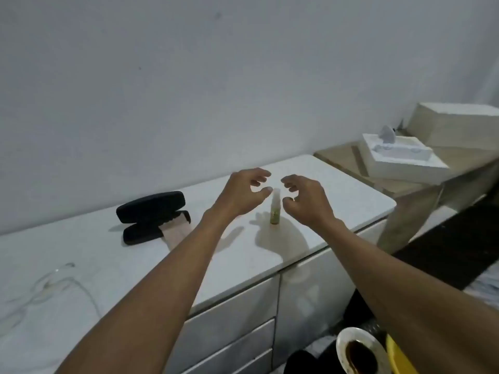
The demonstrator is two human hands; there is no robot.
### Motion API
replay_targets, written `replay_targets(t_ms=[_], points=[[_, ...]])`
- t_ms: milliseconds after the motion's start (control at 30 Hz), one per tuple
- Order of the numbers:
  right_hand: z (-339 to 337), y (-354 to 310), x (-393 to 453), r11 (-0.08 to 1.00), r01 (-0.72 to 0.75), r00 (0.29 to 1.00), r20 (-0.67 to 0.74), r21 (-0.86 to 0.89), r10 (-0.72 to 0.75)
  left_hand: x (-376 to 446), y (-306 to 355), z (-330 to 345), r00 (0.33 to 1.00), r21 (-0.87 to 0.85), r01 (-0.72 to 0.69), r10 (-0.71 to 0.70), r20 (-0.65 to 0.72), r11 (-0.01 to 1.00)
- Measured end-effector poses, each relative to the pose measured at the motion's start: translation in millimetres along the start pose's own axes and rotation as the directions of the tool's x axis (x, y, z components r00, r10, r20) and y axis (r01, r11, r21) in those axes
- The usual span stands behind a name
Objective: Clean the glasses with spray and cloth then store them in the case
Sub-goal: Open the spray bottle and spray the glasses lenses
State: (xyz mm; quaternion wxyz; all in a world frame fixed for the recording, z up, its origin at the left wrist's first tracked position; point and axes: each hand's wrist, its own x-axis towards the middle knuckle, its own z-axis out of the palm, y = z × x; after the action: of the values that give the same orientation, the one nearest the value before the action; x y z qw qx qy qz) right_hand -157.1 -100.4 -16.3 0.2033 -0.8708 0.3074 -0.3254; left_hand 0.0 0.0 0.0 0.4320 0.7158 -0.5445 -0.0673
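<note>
A small spray bottle (275, 210) with a clear cap and greenish body stands upright on the white cabinet top (337, 201). My left hand (241, 195) and my right hand (306, 201) hover on either side of it, fingers curled and apart, holding nothing. To the left, a black glasses case (149, 211) lies open, its lid raised. A pale beige cloth (176, 233) pokes out from under it. Clear-framed glasses (51, 282) rest at the near left of the cabinet top.
The white cabinet has drawer fronts (232, 327) below its front edge. At right a wooden table carries a white tissue box (402, 157) and a larger white box (459, 125). A bowl of dark liquid (356, 354) sits low near my right forearm.
</note>
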Motion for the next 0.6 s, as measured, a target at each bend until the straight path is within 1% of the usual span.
replay_targets(t_ms=[33, 100, 133, 200, 267, 400, 600], points=[[6, 3, -6, 0.999, -0.005, 1.000, -0.010, 0.044, 0.006, -3, 1, 5, 1.000, -0.041, 0.001, -0.001, 0.008, 0.999], [14, 3, -19, 0.994, -0.041, 0.999, -0.030, 0.100, 0.044, -8, 5, 13, 1.000, -0.065, 0.010, -0.009, 0.014, 0.998], [18, 1, -27, 0.991, -0.084, 0.996, -0.021, 0.107, 0.087, -11, 9, 17, 1.000, -0.069, 0.026, -0.025, 0.015, 0.997], [29, 5, -32, 0.976, -0.145, 0.989, -0.008, 0.165, 0.148, -13, 10, 26, 1.000, -0.096, 0.028, -0.029, -0.010, 0.995], [35, 7, -33, 0.963, -0.174, 0.984, 0.002, 0.206, 0.178, -13, 10, 32, 0.999, -0.111, 0.032, -0.036, -0.035, 0.993], [47, 11, -34, 0.957, -0.176, 0.984, 0.010, 0.231, 0.178, -9, 5, 40, 0.994, -0.100, 0.034, -0.044, -0.099, 0.994], [45, 14, -26, 0.961, -0.176, 0.983, -0.009, 0.213, 0.182, 7, 9, 32, 0.965, -0.176, 0.002, -0.048, -0.259, 0.984]])
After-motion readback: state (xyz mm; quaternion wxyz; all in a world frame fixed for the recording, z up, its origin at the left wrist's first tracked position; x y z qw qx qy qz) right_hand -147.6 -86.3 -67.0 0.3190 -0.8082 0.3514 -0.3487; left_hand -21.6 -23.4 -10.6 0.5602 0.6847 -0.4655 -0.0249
